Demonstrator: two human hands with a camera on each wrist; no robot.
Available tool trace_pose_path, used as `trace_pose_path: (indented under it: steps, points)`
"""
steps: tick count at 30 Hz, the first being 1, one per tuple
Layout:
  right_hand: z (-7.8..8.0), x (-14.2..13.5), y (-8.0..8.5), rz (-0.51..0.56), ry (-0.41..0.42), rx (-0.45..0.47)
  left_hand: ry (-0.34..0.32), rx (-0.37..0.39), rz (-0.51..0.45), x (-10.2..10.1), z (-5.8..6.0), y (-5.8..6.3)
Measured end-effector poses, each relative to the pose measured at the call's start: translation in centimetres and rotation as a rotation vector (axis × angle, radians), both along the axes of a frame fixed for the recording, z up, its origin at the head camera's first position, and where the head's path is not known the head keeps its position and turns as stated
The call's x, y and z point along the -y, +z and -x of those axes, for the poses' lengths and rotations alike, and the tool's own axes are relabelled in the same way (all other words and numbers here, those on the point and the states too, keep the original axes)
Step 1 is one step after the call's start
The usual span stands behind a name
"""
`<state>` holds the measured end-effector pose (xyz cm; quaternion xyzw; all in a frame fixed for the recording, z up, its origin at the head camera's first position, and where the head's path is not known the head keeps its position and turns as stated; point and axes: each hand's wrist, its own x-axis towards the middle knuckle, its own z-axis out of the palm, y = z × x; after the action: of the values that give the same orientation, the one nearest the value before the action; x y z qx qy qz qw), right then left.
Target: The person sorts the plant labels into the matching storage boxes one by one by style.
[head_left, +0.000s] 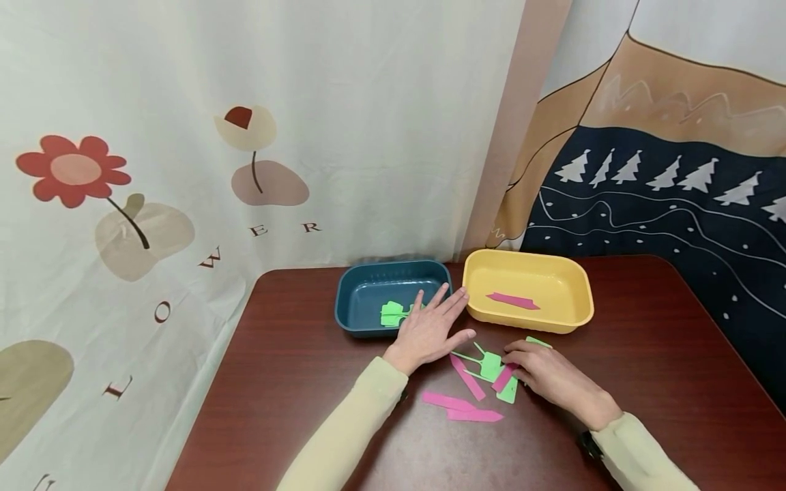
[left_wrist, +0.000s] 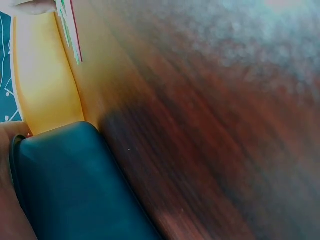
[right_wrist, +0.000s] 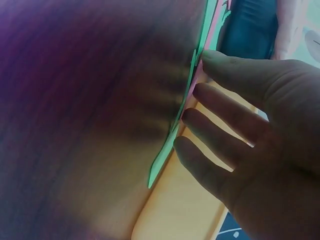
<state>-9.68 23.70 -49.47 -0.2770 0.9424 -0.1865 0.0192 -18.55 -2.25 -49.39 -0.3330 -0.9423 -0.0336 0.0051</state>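
My left hand (head_left: 430, 331) is spread over the right side of the blue basin (head_left: 348, 300), fingers straight and holding nothing. Inside that basin are green tags (head_left: 391, 314), partly covered by the hand. My right hand (head_left: 555, 378) reaches down to a small pile, its fingertips at a pink pointed label (head_left: 503, 377). From the right wrist, the thumb (right_wrist: 225, 70) and fingers stand apart beside the flat pieces. Under and around them lie green tags with thin tails (head_left: 490, 366). Another green piece (head_left: 537, 342) shows behind the right hand.
To the right of the blue basin stands a yellow basin (head_left: 580, 307) with one pink label (head_left: 513, 301) inside. More pink labels (head_left: 474, 414) lie at the pile's near side on the dark wooden table (head_left: 276, 368). Printed curtains (head_left: 381, 136) hang behind the table.
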Motion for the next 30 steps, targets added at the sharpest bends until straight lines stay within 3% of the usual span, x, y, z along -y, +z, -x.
trace_pose_path:
  steps: [11,30]
  points:
    - [0.3,-0.1,0.1,-0.005,0.021,-0.048,0.003,-0.009,-0.006,0.0,0.0,-0.2]
    - [1.4,-0.5,0.0,0.026,0.008,0.031,0.003,-0.003,-0.022,0.0,0.0,-0.1]
